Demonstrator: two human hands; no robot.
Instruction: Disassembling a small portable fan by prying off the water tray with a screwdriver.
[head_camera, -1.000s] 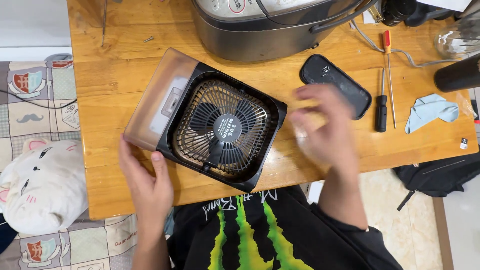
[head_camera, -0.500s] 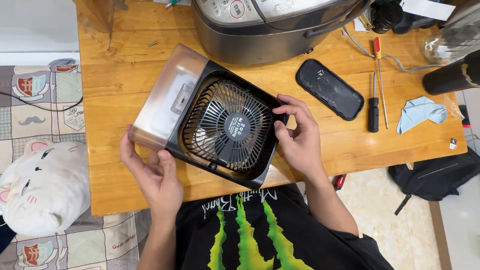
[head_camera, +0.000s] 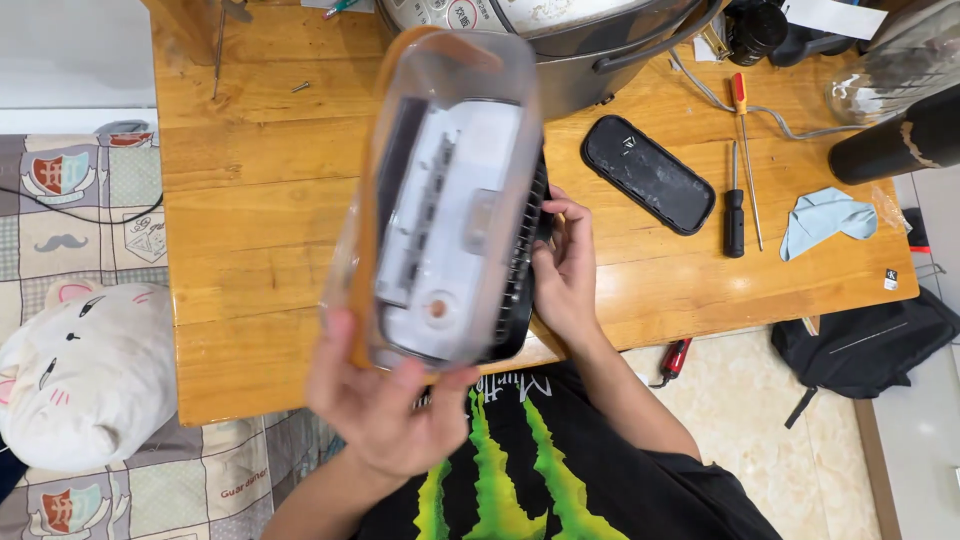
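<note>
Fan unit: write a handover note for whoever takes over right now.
Left hand: grips the fan unit at its near end.
Right hand: holds its black grille side.
The fan unit is lifted off the table, tipped on edge, clear tank side towards the camera.
On the table to the right: black cover, two screwdrivers, blue cloth. A loose screw lies far left.
Done: cover appears off. Left: cannot tell.

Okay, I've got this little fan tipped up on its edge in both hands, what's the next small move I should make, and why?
Probably lay it grille-down on the wooden table. The fan stands on edge with its clear back facing the camera, the left hand cupping the bottom and the right hand gripping the black grille side. Flat, it would free a hand for the screwdrivers lying to the right.
</note>
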